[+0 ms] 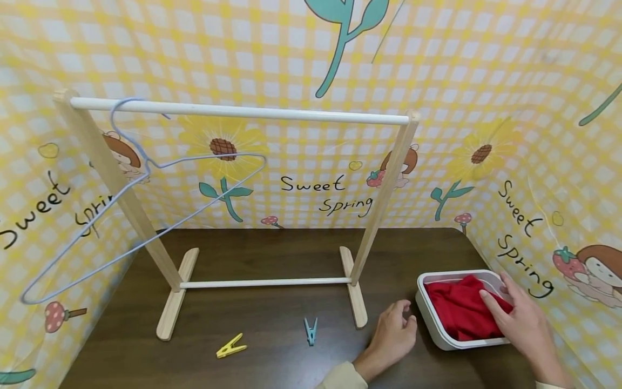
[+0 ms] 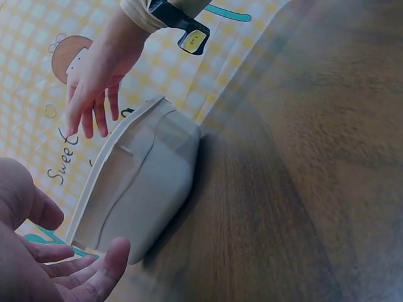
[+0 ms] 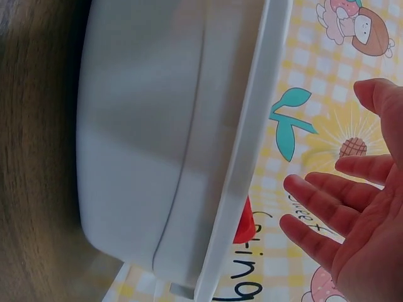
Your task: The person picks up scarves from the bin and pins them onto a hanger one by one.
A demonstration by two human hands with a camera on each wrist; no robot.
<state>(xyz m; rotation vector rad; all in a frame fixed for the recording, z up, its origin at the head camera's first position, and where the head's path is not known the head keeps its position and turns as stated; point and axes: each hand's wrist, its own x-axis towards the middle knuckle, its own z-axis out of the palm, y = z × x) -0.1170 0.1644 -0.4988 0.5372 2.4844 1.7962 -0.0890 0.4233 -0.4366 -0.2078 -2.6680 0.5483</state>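
A red cloth (image 1: 461, 308) lies bunched inside a white plastic tub (image 1: 437, 334) at the table's right side. Over the tub's right part is my right hand (image 1: 525, 319), thumb apart from the other fingers; in the right wrist view its fingers are spread above the rim, with nothing held. My left hand (image 1: 392, 335) is just left of the tub, its fingers loosely bent around empty air. A bit of the red cloth (image 3: 245, 223) peeks over the rim in the right wrist view; the tub's wall (image 3: 145, 126) hides the rest.
A wooden rack (image 1: 371, 221) with a white top bar stands to the left. On that bar hangs a blue wire hanger (image 1: 177, 221) at the left end. Yellow (image 1: 231, 346) and teal (image 1: 311, 332) clothespins lie on the dark table (image 1: 272, 367). Patterned yellow checked cloth (image 1: 437, 65) surrounds the table.
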